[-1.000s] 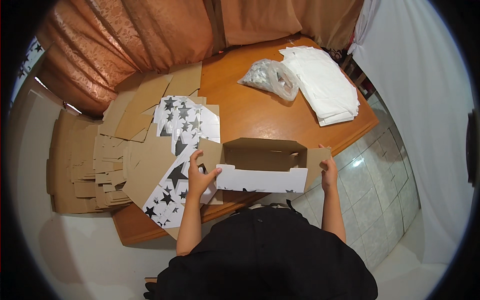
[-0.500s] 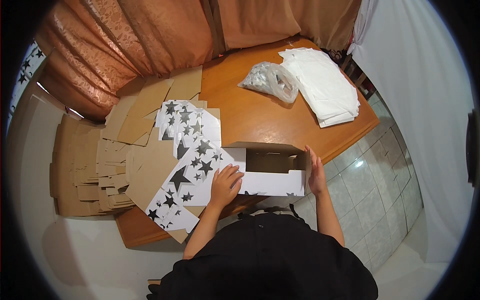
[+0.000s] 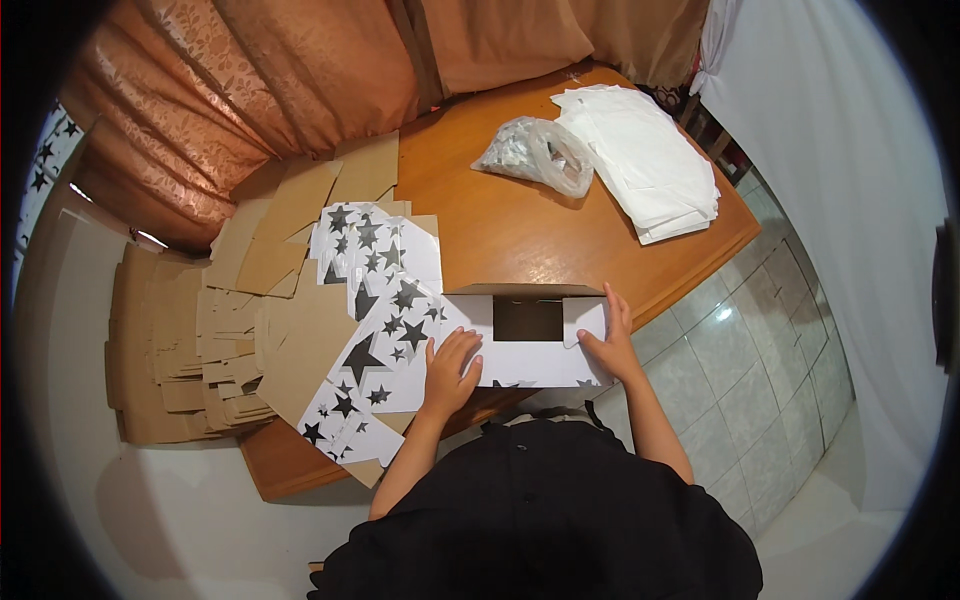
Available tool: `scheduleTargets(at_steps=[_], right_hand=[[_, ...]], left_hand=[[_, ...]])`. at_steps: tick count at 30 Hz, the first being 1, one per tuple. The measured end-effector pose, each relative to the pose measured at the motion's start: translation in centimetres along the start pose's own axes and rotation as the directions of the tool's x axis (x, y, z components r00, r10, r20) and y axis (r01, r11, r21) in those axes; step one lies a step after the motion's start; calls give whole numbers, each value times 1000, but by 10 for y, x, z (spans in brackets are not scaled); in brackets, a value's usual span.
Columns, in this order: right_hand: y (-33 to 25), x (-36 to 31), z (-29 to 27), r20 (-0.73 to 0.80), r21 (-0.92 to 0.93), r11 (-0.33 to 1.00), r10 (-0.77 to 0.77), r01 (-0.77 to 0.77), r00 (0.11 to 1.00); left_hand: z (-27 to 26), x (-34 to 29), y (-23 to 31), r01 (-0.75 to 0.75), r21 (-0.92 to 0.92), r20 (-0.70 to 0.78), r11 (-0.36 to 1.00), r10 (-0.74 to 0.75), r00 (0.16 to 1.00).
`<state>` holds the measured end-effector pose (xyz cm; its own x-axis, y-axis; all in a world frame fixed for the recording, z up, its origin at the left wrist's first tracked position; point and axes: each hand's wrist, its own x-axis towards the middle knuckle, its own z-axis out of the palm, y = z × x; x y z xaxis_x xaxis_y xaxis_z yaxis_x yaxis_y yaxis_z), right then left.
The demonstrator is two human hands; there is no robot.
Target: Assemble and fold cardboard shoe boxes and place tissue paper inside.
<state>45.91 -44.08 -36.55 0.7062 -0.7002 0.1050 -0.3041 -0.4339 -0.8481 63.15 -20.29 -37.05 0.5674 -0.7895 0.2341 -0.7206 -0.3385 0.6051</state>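
Note:
A cardboard box [image 3: 532, 364], white outside with black stars and brown inside, sits at the table's near edge. Its left and right end flaps are folded inward, leaving a dark opening between them, while the long far flap [image 3: 530, 290] stands up. At the box's left end my left hand [image 3: 452, 372] lies with its fingers stretched out on the white card. My right hand [image 3: 615, 345] grips the right end, its thumb on the folded right flap [image 3: 585, 320] and its fingers along the outer side.
Flat star-printed cardboard [image 3: 385, 300] overlaps the box's left side. Stacked brown cardboard pieces [image 3: 165, 340] lie farther left. Toward the back of the wooden table [image 3: 460, 215] are an open plastic bag [image 3: 535, 155] of small items and a stack of white sheets [image 3: 640, 165].
The right end flap, upright before, is now folded inward over the opening by my right hand. My left hand has stayed at the left end.

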Motion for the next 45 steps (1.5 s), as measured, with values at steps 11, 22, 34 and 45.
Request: scheduleTargets(at_steps=[11,22,34,45], right_hand=[[-10,1,10,-62,-73,997,-38,33,997],[1,0,9,-20,81,996,42,-40,999],[-20,7,9,-41,-222,975,3,-12,999],[29,15,-7,228,380,757,481,-533,846]], left_hand=[[10,2,-8,13,-145,-139,989,-33,990],[10,15,-7,197,-136,-100,971,-212,972],[12,32,5,405,218,-62,888,-402,914],[-17,43,-45,629,-356,300,691,-553,777]])
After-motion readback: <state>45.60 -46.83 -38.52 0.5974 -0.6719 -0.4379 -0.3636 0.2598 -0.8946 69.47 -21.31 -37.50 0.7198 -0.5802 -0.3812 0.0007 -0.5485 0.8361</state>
